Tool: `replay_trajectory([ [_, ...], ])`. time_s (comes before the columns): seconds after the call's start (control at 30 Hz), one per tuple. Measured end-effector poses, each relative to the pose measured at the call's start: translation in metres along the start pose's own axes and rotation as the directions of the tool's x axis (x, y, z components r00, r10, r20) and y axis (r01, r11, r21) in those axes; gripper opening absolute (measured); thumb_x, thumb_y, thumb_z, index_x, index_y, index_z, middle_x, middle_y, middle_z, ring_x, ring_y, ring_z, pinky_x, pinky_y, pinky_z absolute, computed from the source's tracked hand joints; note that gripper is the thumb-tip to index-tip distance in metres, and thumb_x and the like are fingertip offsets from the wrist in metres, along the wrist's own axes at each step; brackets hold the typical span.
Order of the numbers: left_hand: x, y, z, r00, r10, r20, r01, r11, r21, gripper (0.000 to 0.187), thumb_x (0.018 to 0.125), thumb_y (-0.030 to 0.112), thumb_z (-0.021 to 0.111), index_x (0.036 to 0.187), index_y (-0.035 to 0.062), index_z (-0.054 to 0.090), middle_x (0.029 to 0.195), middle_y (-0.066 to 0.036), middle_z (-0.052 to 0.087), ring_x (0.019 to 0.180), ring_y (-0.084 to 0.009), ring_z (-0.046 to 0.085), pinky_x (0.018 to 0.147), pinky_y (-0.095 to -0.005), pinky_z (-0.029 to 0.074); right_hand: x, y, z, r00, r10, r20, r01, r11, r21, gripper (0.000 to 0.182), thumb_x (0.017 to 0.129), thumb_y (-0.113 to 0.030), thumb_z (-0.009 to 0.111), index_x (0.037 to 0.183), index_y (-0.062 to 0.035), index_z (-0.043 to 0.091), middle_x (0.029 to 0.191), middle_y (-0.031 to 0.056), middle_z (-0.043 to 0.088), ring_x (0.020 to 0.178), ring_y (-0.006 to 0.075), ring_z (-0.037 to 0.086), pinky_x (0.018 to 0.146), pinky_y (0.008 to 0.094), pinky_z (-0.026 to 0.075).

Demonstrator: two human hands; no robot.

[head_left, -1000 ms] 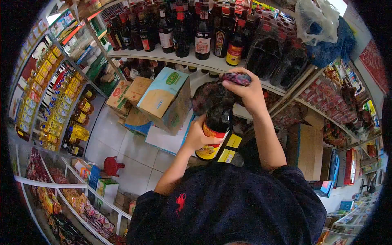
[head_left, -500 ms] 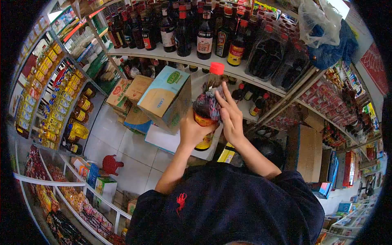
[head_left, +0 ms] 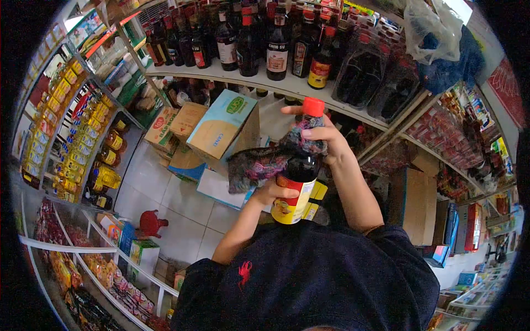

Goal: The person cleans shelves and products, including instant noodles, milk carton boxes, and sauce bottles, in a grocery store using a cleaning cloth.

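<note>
A dark sauce bottle (head_left: pixel 302 167) with a red cap and a red-and-yellow label is held upright, slightly tilted, in front of my chest. My left hand (head_left: pixel 273 193) grips it low down, around the label. Up at the neck, my right hand (head_left: pixel 330 140) is closed on a grey and pink patterned cloth (head_left: pixel 256 168), pressing it around the bottle just under the cap. The cloth's loose end hangs out to the left, above my left hand.
Ahead, a white shelf (head_left: pixel 237 77) carries rows of dark sauce bottles. Below it stand cardboard boxes (head_left: pixel 223 124) on the tiled floor (head_left: pixel 182 193). Oil bottles (head_left: pixel 83 143) fill a rack at left, near a glass display case (head_left: pixel 99 248). An open carton (head_left: pixel 417 207) sits at right.
The bottle has come closer to my body and slightly right. My right hand has moved the cloth up around the neck, with its end now spread leftward; my left hand grips lower on the label.
</note>
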State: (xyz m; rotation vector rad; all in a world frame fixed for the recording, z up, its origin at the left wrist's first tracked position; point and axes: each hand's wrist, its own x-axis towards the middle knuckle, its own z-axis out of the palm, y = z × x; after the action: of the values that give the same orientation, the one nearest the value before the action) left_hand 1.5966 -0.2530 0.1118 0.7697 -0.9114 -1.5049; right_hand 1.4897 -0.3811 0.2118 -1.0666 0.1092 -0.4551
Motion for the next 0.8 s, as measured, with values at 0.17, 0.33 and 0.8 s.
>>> replay_trajectory([
  [0.17,0.005,0.016,0.019,0.937,0.253,-0.242,-0.141,0.905,0.401,0.054,0.055,0.02,0.076,0.101,0.002,0.053,0.094,-0.009,0.059,0.085,-0.018,0.057,0.079,-0.0304,0.043,-0.002,0.005,0.019,0.872,-0.299,-0.388,0.115,0.894,-0.432,0.048,0.065,-0.014,0.069,0.107,-0.001,0.05,0.087,0.0054,0.058,0.077,0.0116,0.055,0.073,0.0259,0.044],
  [0.33,0.02,0.021,0.011,0.716,0.59,-0.374,-0.29,0.738,0.609,0.053,0.05,0.02,0.078,0.094,0.0005,0.054,0.086,-0.01,0.061,0.076,-0.0162,0.058,0.073,-0.0303,0.046,-0.013,0.031,0.008,0.917,-0.333,-0.218,0.216,0.876,-0.431,0.066,0.069,-0.017,0.067,0.124,-0.0006,0.034,0.107,0.0076,0.051,0.098,0.0141,0.048,0.089,0.0292,0.035],
  [0.8,0.029,0.012,0.0,0.634,0.735,-0.242,-0.609,0.666,0.43,0.068,0.05,0.019,0.077,0.107,-0.0008,0.046,0.099,-0.011,0.055,0.089,-0.0185,0.056,0.081,-0.031,0.043,-0.06,0.124,-0.03,0.922,0.383,-0.049,-0.138,0.447,0.884,0.059,0.08,-0.043,0.044,0.128,-0.0112,0.029,0.132,0.0159,0.026,0.122,0.0359,0.025,0.095,0.0615,0.02],
])
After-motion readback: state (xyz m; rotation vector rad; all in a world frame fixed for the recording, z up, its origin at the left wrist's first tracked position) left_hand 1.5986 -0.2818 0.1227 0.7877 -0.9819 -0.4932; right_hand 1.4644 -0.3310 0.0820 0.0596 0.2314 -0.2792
